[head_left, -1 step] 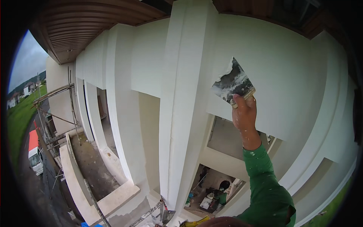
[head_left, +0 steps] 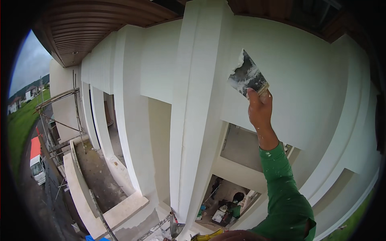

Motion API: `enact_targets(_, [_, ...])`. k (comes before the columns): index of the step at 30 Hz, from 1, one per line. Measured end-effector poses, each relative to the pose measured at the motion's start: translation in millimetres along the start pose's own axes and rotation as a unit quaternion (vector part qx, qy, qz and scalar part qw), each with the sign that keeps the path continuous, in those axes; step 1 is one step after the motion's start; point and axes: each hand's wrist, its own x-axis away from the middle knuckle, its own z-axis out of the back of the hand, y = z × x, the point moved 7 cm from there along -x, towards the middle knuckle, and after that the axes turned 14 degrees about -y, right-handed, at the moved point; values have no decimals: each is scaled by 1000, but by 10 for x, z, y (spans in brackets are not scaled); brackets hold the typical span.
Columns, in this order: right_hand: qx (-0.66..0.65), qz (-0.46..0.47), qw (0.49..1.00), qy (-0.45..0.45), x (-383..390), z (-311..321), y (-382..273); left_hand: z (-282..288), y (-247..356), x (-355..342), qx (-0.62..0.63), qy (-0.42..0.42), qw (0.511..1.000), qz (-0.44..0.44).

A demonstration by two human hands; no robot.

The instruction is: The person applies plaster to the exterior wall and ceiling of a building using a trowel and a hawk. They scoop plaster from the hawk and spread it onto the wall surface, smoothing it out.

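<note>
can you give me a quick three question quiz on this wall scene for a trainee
1. True or false: the right hand holds the putty knife with its blade up against the white wall.
2. What covers the arm below that hand? A) green sleeve B) bare skin C) black jacket
3. Fill in: the scaffold stands to the person's ____.

Key: 1 true. 2 A, the green sleeve. 3 left.
</note>
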Motion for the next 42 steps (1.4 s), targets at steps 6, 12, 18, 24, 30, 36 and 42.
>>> enact_targets(6, [633, 261, 728, 23, -1649, -744, -581, 379, -298, 15, -24, 46, 997, 62])
enact_targets(12, [768, 295, 565, 63, -2734, -1246, -44, 664, -667, 176, -53, 85, 985, 141])
enact_targets(18, [794, 272, 537, 84, -3229, -1386, 297, 958, -803, 460, -76, 77, 971, 213])
enact_targets(24, [804, 261, 530, 71, -3643, -1395, 539, 1135, -778, 556, -104, 52, 963, 244])
enact_targets(30, [816, 240, 520, 76, -3800, -1468, 629, 1053, -907, 450, -99, 32, 955, 279])
enact_targets(36, [818, 185, 541, 62, -3912, -1455, 668, 1026, -955, 147, -77, 54, 962, 255])
enact_targets(42, [821, 157, 546, 52, -3920, -1455, 696, 936, -1086, 16, -65, 75, 963, 252])
